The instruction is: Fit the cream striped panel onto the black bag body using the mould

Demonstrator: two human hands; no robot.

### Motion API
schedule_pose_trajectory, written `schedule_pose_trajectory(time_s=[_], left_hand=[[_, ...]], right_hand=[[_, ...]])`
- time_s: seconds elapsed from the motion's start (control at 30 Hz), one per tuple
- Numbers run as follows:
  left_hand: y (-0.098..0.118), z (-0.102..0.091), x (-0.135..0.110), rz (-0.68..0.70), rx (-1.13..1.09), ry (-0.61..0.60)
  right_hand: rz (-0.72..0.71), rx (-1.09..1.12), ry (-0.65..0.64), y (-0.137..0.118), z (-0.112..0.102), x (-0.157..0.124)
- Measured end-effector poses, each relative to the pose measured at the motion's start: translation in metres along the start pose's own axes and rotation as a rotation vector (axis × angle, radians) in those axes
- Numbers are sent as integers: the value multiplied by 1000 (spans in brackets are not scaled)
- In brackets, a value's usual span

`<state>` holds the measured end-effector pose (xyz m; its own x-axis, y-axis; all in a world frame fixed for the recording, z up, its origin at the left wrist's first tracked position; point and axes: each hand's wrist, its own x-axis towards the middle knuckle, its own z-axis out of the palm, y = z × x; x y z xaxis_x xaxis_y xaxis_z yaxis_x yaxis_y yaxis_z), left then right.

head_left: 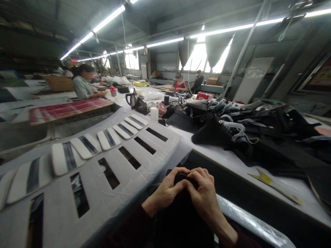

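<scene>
Low in the middle of the head view, both hands grip the upper edge of a black piece that looks like leather or fabric; its lower part merges with dark clothing, so its kind is unclear. My left hand has its fingers curled over the edge, thumb pressed against the near face. Close beside it, my right hand pinches the same edge, its thumb almost meeting the left one. Left of the hands is a pale slotted board, with several white rounded panels bearing dark stripes along it.
Black bags with wrapped handles pile up on the right-hand table. A yellow-handled tool lies near its front edge. A kettle, a white cup and a pink round object stand farther back. Other people sit at distant tables.
</scene>
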<state>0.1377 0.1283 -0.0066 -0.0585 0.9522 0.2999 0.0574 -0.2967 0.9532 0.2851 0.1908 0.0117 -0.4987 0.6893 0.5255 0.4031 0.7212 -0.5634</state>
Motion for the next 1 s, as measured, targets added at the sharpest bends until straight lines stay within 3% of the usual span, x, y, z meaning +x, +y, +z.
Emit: schedule_pose_trajectory(time_s=[0.2,0.33,0.47,0.57,0.77,1.0], left_hand=[[2,1,-1,-9,71,7],[4,-2,-5,-72,57,12],[6,-7,-9,-117,74,44],[7,-7,-10,-123,86,61],[4,-3,-11,-149,93,78],[-1,-2,-13,-213,137,149]], right_hand=[[66,24,-27,-7,1,5],[146,95,15,-1,-16,7],[428,260,156,24,-33,-13],[587,472,119,36,-29,-33],[633,657,168,24,-11,-42],[600,556,183,16,-11,-41]])
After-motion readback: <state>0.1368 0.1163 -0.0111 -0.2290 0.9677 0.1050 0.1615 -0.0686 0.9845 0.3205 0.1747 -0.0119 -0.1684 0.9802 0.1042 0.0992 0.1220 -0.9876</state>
